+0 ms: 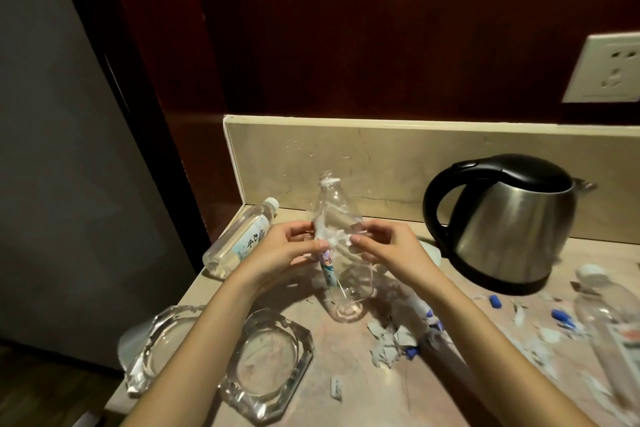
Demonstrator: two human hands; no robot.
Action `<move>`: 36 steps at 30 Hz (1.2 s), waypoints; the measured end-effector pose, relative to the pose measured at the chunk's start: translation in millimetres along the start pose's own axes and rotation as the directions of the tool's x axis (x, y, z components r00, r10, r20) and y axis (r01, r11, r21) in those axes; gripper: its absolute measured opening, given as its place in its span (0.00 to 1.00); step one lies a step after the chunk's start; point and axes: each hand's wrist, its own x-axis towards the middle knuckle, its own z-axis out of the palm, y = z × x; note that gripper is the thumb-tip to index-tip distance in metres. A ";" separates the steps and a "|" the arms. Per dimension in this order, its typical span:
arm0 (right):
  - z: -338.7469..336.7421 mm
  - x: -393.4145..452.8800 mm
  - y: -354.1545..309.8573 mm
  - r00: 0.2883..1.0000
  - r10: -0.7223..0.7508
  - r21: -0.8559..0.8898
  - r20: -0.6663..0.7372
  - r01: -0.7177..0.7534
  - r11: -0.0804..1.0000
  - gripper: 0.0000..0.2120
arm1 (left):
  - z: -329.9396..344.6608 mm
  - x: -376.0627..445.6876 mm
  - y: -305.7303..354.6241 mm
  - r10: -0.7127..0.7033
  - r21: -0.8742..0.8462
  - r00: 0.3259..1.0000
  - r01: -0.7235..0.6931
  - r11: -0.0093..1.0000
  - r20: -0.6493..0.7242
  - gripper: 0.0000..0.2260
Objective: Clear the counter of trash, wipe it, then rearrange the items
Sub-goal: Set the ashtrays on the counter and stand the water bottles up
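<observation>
An empty clear plastic bottle (341,215) without a cap stands upright on the beige counter (363,388). My left hand (287,248) grips its left side at the middle. My right hand (382,246) pinches a strip of the torn label (334,241) on the bottle's front. A coloured remnant of the label hangs down the bottle below my left thumb. Torn white and blue paper scraps (394,340) litter the counter to the right of the bottle.
Two glass ashtrays (266,364) sit near the front left edge. A full water bottle (239,241) lies at the back left. A steel kettle (509,222) stands back right, another bottle (613,329) lies far right. A wall socket (606,68) is above.
</observation>
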 end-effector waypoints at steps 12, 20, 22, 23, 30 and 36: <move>-27.5 -39.9 -24.2 0.985 0.007 0.072 -0.172 0.005 0.997 0.05 | 34.8 -6.9 27.8 0.198 0.106 0.975 -0.209 0.972 0.105 0.13; -6.3 -100.6 -22.7 0.973 -0.016 0.062 -0.229 0.031 0.998 0.06 | 31.5 -53.6 15.3 0.239 0.203 0.947 -0.283 0.937 0.215 0.17; 4.0 -119.6 -25.2 0.978 -0.021 0.065 -0.210 0.035 0.997 0.06 | 25.4 -74.6 9.0 0.231 0.215 0.950 -0.275 0.937 0.210 0.19; 9.9 -129.8 -26.8 0.979 -0.023 0.071 -0.200 0.038 0.997 0.06 | 21.4 -86.9 4.9 0.216 0.218 0.954 -0.261 0.940 0.208 0.20; 67.3 -205.2 -11.6 0.999 -0.028 0.124 -0.024 0.031 0.992 0.11 | -5.9 -185.5 -39.2 0.153 0.193 0.974 -0.184 0.964 0.165 0.22; 128.9 -255.4 36.9 0.993 0.007 0.105 0.121 -0.019 0.994 0.09 | -36.0 -259.7 -109.1 0.010 0.159 0.991 -0.032 0.987 0.135 0.21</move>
